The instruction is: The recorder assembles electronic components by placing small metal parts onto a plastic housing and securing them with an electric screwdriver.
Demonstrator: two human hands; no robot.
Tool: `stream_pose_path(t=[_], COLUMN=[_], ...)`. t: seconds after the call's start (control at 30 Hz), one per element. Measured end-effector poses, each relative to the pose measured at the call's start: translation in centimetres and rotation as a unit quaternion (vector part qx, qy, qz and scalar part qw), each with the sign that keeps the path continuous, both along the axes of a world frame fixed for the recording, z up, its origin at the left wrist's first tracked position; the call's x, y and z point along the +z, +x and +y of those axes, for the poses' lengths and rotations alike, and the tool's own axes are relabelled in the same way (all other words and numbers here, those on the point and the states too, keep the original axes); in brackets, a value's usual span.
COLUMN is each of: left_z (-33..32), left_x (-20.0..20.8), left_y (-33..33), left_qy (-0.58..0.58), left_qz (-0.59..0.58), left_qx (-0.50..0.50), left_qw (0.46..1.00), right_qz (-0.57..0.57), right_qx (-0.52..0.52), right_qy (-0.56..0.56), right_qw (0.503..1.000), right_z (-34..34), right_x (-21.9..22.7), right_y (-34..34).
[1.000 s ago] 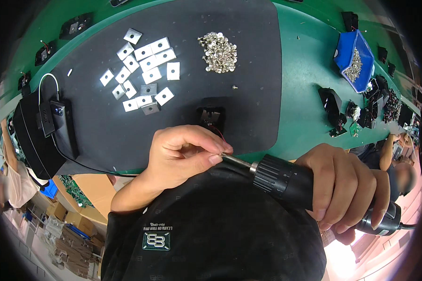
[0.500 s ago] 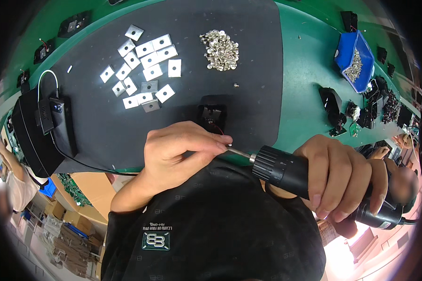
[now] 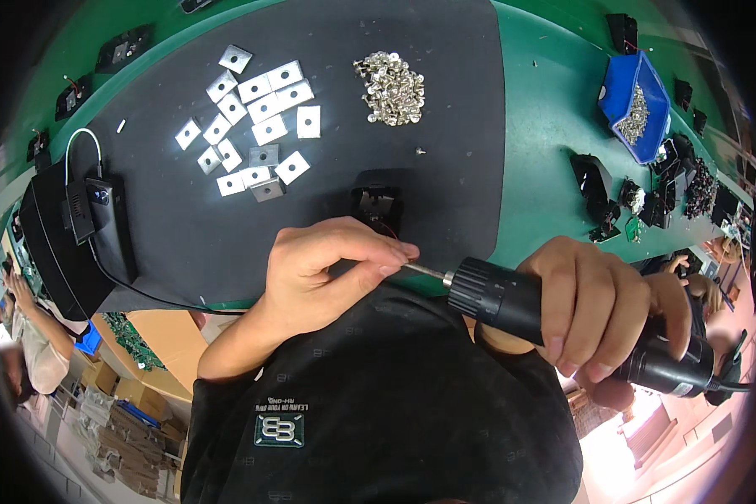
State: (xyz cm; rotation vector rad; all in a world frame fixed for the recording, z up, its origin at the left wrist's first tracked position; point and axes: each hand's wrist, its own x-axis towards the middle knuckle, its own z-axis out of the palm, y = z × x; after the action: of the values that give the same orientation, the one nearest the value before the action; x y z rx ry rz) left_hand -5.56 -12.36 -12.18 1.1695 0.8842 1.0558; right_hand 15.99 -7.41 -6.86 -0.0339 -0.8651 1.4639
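Observation:
My right hand (image 3: 600, 307) is wrapped round a black electric screwdriver (image 3: 494, 294), whose bit points left. At the tip of the metal bit (image 3: 426, 270), my left hand (image 3: 336, 269) is closed in a pinch of thumb and fingers. What the pinch holds is hidden by the fingertips. Just beyond my left hand, a black part (image 3: 376, 200) with a thin red wire lies on the dark mat. Farther out are a pile of silver screws (image 3: 395, 91) and one loose screw (image 3: 421, 152).
Several square metal plates with holes (image 3: 264, 107) lie at the mat's left. A black box-shaped device (image 3: 109, 223) with cables stands at the left edge. On the green table to the right are a blue bin (image 3: 635, 109) of screws and black parts (image 3: 594, 186). Other people are at both sides.
The screwdriver and my right hand have shifted slightly left and up. My left hand keeps its pinch at the bit's tip.

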Motion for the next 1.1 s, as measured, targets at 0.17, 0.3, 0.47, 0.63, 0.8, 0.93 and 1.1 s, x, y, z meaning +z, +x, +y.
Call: stream_pose_path(t=[0.17,0.3,0.47,0.63,0.8,0.93,1.1], left_z=[0.1,0.5,0.9,0.5,1.1,2.1,2.2], left_x=[-0.2,0.8,0.2,-0.9,-0.6,-0.1,-0.2], left_y=[-0.5,-1.3,-2.4,-1.3,-1.0,-0.4,-0.3], left_qy=[0.030,0.101,0.193,0.193,0.185,0.182,0.178], left_qz=[0.040,0.166,0.406,0.452,0.435,0.416,0.416], left_qx=[-0.010,-0.010,0.004,-0.055,-0.032,-0.034,-0.029], left_qw=[0.999,0.981,0.893,0.869,0.881,0.890,0.891], right_qz=[0.013,-0.011,-0.034,-0.108,-0.123,-0.119,-0.138], right_qx=[0.002,0.065,0.000,-0.079,-0.086,-0.085,-0.076], right_qy=[-0.011,0.060,0.019,-0.072,-0.060,-0.025,-0.053], right_qw=[1.000,0.996,0.999,0.988,0.987,0.989,0.986], right_z=[0.0,0.2,-0.8,-1.3,-1.3,-1.0,-0.9], right_x=[-0.8,-1.7,-1.5,-0.8,-1.8,-1.9,-1.8], right_y=[-0.2,0.8,-0.1,-1.4,-2.0,-2.1,-2.2])
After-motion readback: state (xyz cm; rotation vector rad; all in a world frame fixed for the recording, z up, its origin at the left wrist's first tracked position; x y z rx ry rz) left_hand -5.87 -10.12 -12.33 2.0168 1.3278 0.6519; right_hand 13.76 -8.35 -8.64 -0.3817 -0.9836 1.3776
